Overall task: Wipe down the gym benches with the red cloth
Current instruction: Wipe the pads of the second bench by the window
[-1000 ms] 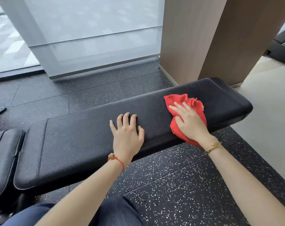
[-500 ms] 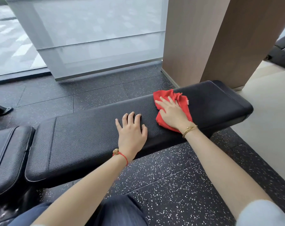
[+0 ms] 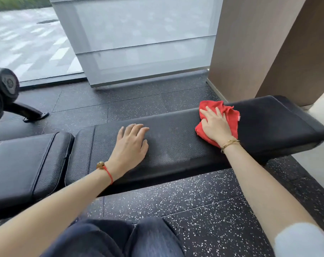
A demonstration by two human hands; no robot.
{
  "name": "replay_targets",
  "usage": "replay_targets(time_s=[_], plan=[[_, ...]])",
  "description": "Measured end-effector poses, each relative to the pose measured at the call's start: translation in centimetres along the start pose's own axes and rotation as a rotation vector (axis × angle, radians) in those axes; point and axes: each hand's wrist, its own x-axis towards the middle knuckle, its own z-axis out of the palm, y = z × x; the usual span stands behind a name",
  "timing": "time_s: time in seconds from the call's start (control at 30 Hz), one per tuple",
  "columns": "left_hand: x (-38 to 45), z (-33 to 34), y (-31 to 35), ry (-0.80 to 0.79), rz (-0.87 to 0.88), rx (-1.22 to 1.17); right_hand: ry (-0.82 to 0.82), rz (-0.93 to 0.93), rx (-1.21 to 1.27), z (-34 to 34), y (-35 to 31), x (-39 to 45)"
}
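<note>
A long black padded gym bench [image 3: 177, 145] runs across the view from left to right. A crumpled red cloth [image 3: 229, 115] lies on its top towards the right end. My right hand [image 3: 215, 125] presses flat on the cloth with the fingers spread and straight, covering its middle. My left hand [image 3: 131, 145] rests flat on the bare pad near the bench's middle, fingers straight, holding nothing. A second black pad [image 3: 26, 164] joins the bench at the left.
A wooden pillar [image 3: 259, 49] stands just behind the bench's right end. A frosted glass panel [image 3: 142, 41] is behind the bench. Black dumbbell heads [image 3: 1, 89] on a rack foot sit at the far left. Speckled black rubber floor [image 3: 203, 210] lies below, my knees at the bottom.
My right hand slid the red cloth left along the pad towards my left hand, then back to the right and farther across the pad. My left hand stayed flat.
</note>
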Motion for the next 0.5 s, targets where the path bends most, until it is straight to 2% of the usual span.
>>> replay_targets(time_s=[0.1,0.3,0.4,0.5], plan=[[-1.4,-0.8,-2.9,0.006,-0.042,0.022,-0.049,-0.068,-0.01,1.2,-3.9,-0.1],[-4.3,-0.2,-4.7,0.039,-0.174,-0.025,-0.116,-0.391,0.006,3.7,-11.0,-5.7],[-4.9,0.7,-4.5,0.058,-0.225,-0.051,-0.104,-0.477,0.02,3.7,-9.9,-8.8],[-5.0,1.2,-4.4,0.083,-0.243,-0.059,-0.066,-0.373,0.036,2.6,-5.9,-8.4]])
